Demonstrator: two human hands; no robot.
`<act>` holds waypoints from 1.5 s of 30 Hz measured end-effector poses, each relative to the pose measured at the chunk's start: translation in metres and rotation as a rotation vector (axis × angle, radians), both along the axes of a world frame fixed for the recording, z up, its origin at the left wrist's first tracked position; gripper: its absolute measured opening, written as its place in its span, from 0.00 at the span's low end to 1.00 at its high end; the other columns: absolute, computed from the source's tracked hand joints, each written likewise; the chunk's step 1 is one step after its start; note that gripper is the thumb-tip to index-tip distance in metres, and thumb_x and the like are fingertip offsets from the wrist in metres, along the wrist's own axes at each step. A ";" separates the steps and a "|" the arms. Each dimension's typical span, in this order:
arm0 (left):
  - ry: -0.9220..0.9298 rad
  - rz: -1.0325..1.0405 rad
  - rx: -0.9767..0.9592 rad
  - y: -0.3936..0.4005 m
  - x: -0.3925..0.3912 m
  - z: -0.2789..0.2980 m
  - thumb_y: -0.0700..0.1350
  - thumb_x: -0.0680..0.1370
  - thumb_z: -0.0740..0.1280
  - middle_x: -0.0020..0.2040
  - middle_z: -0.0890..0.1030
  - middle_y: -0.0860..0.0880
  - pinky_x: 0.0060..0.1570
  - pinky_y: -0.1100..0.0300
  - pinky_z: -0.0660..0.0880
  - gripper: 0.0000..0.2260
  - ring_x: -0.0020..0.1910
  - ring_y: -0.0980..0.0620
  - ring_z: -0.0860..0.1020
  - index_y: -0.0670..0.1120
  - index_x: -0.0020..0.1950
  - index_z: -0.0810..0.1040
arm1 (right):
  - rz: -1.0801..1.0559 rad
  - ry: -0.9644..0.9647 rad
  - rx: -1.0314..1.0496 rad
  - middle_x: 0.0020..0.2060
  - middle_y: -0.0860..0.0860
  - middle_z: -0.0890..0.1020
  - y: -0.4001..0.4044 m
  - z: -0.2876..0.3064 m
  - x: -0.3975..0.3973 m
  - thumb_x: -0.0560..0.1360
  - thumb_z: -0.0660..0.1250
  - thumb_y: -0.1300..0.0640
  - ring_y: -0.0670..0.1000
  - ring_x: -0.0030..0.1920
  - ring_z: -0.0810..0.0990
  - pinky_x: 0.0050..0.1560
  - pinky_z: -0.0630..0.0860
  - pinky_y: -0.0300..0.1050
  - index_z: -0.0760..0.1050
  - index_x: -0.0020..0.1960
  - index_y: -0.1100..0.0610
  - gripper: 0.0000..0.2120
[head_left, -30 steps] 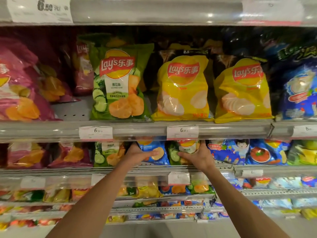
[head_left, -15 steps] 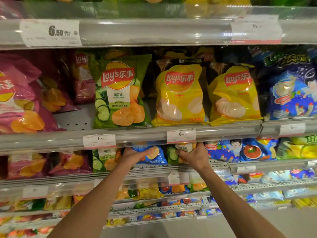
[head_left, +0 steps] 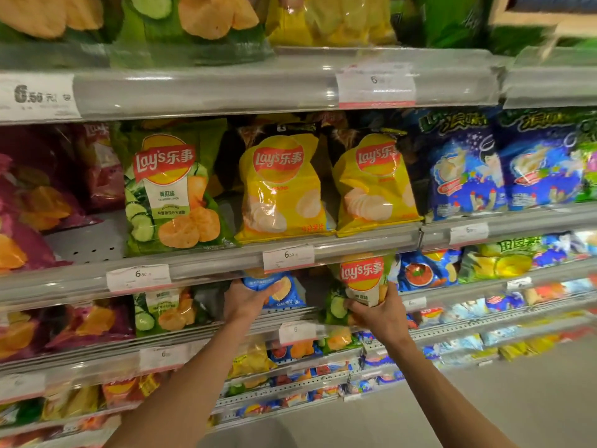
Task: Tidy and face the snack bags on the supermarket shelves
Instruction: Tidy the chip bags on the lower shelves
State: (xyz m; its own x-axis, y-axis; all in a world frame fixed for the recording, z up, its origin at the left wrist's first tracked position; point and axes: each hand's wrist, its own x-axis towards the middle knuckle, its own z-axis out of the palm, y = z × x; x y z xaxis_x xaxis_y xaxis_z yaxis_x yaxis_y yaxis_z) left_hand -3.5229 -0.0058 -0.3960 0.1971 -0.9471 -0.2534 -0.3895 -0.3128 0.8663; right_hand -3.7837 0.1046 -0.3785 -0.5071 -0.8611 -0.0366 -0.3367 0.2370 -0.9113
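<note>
On the third shelf down, a blue bag is held by the left hand and a green bag is gripped low by the right hand, both probably light, puffy and easily crushed.

We see a green bag printed with cucumber slices at left. Beside it stand two yellow bags with red logos, then blue bags at right.
</note>
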 end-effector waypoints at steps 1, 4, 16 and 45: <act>-0.038 0.007 0.002 0.002 -0.008 0.003 0.65 0.57 0.81 0.51 0.86 0.46 0.52 0.51 0.81 0.32 0.51 0.46 0.83 0.46 0.53 0.84 | 0.016 -0.013 0.007 0.49 0.46 0.80 0.006 0.001 -0.007 0.63 0.84 0.50 0.49 0.49 0.81 0.45 0.82 0.46 0.69 0.62 0.51 0.34; -0.089 0.030 -0.035 0.012 -0.034 0.007 0.66 0.57 0.80 0.58 0.83 0.44 0.55 0.49 0.79 0.38 0.58 0.41 0.81 0.46 0.59 0.79 | 0.081 -0.036 0.005 0.50 0.43 0.81 0.023 0.005 -0.022 0.64 0.84 0.53 0.43 0.49 0.81 0.40 0.79 0.34 0.70 0.62 0.50 0.33; -0.123 0.076 -0.054 0.028 -0.099 0.003 0.61 0.62 0.81 0.60 0.80 0.39 0.50 0.50 0.73 0.37 0.59 0.36 0.77 0.43 0.62 0.72 | 0.134 -0.145 0.078 0.50 0.52 0.84 0.066 -0.013 -0.066 0.63 0.85 0.59 0.51 0.49 0.85 0.44 0.84 0.45 0.73 0.62 0.54 0.32; -0.689 -0.330 -0.439 0.064 0.071 -0.002 0.44 0.78 0.70 0.57 0.81 0.46 0.57 0.51 0.76 0.10 0.59 0.44 0.78 0.45 0.58 0.81 | 0.303 -0.224 0.102 0.51 0.49 0.85 0.037 -0.005 0.100 0.61 0.86 0.54 0.50 0.52 0.84 0.48 0.84 0.44 0.73 0.63 0.50 0.35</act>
State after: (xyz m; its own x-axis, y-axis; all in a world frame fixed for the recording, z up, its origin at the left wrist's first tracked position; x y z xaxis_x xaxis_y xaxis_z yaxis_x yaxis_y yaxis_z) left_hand -3.4517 0.0579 -0.3979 -0.1288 -0.9668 0.2209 -0.8817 0.2136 0.4206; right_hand -3.6833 0.1414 -0.3832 -0.1999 -0.9568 -0.2110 -0.2006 0.2508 -0.9470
